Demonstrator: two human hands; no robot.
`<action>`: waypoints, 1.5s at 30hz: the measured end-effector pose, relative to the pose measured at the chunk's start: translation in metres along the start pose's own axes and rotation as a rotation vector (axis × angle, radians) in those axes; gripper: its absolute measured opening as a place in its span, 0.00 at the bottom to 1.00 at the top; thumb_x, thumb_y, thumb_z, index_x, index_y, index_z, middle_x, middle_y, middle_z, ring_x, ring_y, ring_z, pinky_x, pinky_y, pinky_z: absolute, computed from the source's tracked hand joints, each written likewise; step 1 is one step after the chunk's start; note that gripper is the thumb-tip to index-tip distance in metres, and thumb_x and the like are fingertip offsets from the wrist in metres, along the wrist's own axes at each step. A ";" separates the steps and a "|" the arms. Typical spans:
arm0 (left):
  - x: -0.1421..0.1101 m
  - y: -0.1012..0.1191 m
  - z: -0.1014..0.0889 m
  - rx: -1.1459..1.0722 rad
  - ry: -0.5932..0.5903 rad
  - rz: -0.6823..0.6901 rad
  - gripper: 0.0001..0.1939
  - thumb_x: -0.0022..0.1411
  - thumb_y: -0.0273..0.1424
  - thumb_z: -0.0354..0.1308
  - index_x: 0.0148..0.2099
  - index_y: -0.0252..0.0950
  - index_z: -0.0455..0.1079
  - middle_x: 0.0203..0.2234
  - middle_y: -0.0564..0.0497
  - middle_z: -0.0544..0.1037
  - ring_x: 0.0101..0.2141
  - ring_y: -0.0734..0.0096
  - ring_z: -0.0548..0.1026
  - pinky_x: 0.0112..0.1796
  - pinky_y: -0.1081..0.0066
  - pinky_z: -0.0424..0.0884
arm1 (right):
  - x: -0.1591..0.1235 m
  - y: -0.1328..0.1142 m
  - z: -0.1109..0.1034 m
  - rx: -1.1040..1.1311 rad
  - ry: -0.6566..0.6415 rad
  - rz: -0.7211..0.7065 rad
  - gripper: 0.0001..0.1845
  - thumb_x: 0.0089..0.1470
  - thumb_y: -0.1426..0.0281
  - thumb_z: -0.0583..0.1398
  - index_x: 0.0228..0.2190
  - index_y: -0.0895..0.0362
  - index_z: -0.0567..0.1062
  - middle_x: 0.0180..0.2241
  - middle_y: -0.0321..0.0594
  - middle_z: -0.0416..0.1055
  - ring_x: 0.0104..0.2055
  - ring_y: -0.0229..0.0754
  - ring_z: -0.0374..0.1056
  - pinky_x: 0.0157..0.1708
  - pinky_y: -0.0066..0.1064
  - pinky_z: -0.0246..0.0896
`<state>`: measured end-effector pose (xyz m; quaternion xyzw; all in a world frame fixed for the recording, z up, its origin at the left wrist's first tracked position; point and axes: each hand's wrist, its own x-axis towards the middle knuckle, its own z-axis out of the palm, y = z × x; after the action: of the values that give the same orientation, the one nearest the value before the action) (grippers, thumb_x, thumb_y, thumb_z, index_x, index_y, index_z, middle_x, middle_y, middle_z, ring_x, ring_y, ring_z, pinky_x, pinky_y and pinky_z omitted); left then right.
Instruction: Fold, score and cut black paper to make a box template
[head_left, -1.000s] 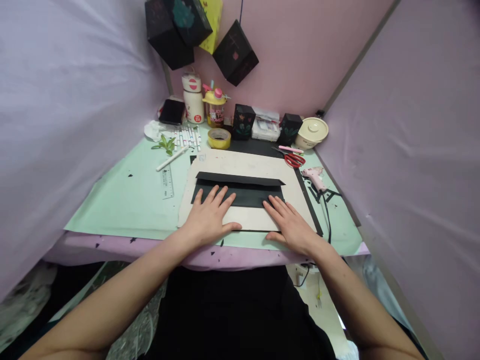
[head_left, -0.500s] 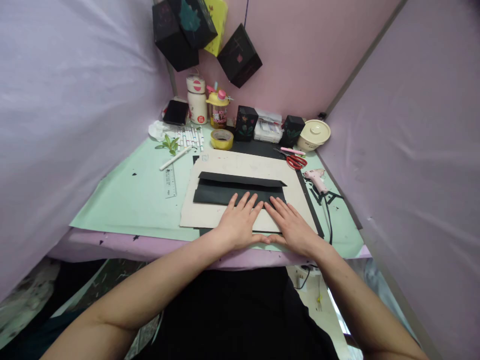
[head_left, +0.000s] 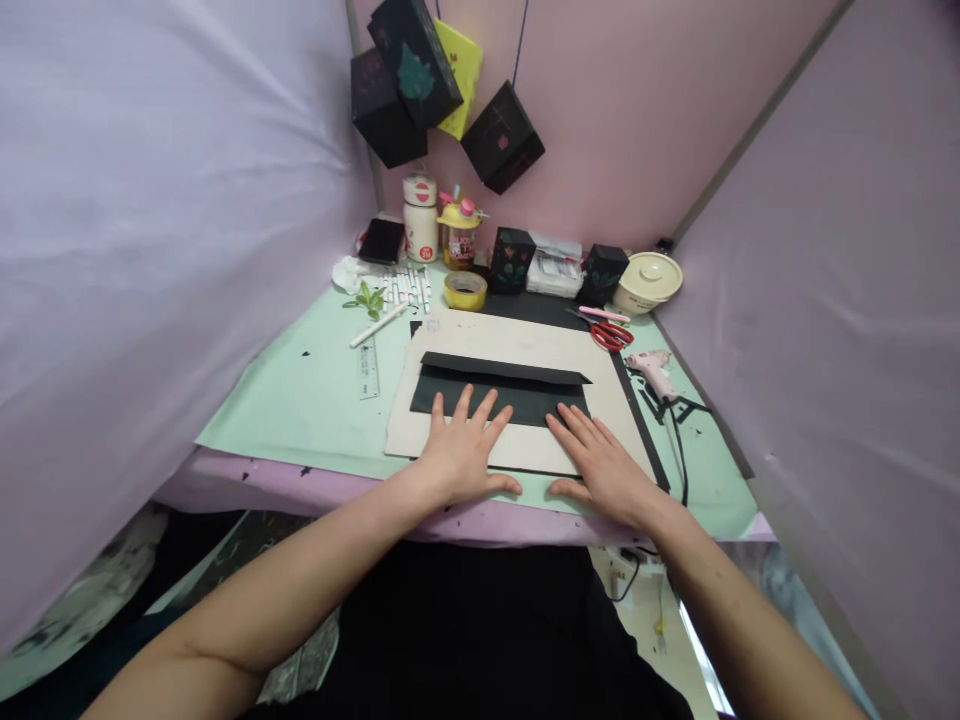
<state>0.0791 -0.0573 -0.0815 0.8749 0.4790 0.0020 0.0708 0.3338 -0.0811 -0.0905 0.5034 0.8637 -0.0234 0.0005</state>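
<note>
A folded piece of black card [head_left: 525,402] lies on a pale board [head_left: 592,445], its far flap raised along a crease. Spread flat, my left hand [head_left: 461,450] rests its fingertips on the near edge of the card, left of the middle. My right hand [head_left: 600,460] also lies open, its fingertips at the card's near right corner. Both thumbs point inward and stay apart. Nothing is held in either hand.
Red-handled scissors [head_left: 611,335] and a pink glue gun [head_left: 654,375] lie on the right. A clear ruler [head_left: 368,372], a white pen [head_left: 379,326] and several markers are on the left. Yellow tape [head_left: 465,291] sits behind the board. Black boxes [head_left: 504,138] hang above.
My hands have moved apart: the left one slid left along the card, and a gap opened between the thumbs. The whole view has shifted slightly as well.
</note>
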 end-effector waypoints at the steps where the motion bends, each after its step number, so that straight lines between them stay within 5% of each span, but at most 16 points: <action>1: -0.004 -0.005 -0.002 0.006 -0.003 -0.024 0.58 0.50 0.69 0.48 0.73 0.40 0.43 0.71 0.43 0.40 0.67 0.31 0.35 0.57 0.27 0.34 | 0.000 0.000 0.000 0.001 -0.002 0.001 0.51 0.55 0.39 0.50 0.68 0.57 0.48 0.70 0.52 0.39 0.72 0.52 0.35 0.67 0.52 0.41; 10: -0.026 -0.029 -0.011 0.070 -0.012 -0.213 0.61 0.49 0.68 0.49 0.72 0.31 0.43 0.70 0.34 0.39 0.67 0.31 0.36 0.60 0.34 0.34 | 0.001 -0.002 -0.003 0.016 -0.015 0.009 0.50 0.56 0.41 0.53 0.68 0.56 0.47 0.70 0.52 0.39 0.72 0.53 0.35 0.66 0.52 0.41; 15: -0.008 -0.002 -0.017 0.084 0.118 -0.009 0.62 0.52 0.68 0.46 0.71 0.24 0.45 0.69 0.33 0.40 0.69 0.44 0.36 0.64 0.48 0.30 | 0.001 -0.001 -0.002 0.010 -0.001 -0.004 0.52 0.54 0.42 0.55 0.68 0.55 0.45 0.70 0.52 0.40 0.72 0.53 0.35 0.66 0.53 0.41; 19: 0.017 0.028 -0.014 0.009 0.066 0.186 0.60 0.53 0.68 0.44 0.71 0.26 0.46 0.70 0.35 0.42 0.69 0.50 0.39 0.65 0.55 0.37 | 0.002 0.001 0.003 0.012 0.017 -0.001 0.51 0.55 0.43 0.55 0.69 0.54 0.44 0.71 0.50 0.39 0.72 0.53 0.34 0.66 0.53 0.41; 28: 0.026 0.032 0.005 0.009 -0.003 0.155 0.63 0.50 0.69 0.47 0.72 0.26 0.44 0.70 0.35 0.41 0.69 0.46 0.39 0.64 0.48 0.37 | -0.011 0.010 -0.006 0.117 0.141 0.022 0.56 0.55 0.44 0.57 0.69 0.55 0.33 0.71 0.48 0.34 0.73 0.50 0.29 0.67 0.52 0.39; 34: 0.026 0.032 0.004 0.020 -0.001 0.143 0.62 0.50 0.68 0.49 0.72 0.26 0.44 0.69 0.34 0.41 0.69 0.45 0.39 0.64 0.48 0.37 | -0.017 0.013 -0.002 -0.014 0.132 0.087 0.40 0.62 0.51 0.52 0.68 0.56 0.48 0.68 0.46 0.49 0.71 0.50 0.39 0.67 0.54 0.38; 45: 0.045 0.071 0.005 -0.032 -0.006 0.221 0.63 0.52 0.68 0.47 0.71 0.20 0.43 0.69 0.33 0.41 0.69 0.51 0.40 0.66 0.57 0.38 | -0.016 0.013 0.004 -0.011 0.077 0.089 0.44 0.60 0.48 0.53 0.68 0.58 0.48 0.69 0.47 0.46 0.71 0.49 0.42 0.67 0.51 0.41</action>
<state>0.1638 -0.0578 -0.0808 0.9212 0.3794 0.0146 0.0854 0.3532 -0.0892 -0.0942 0.5417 0.8401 0.0008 -0.0289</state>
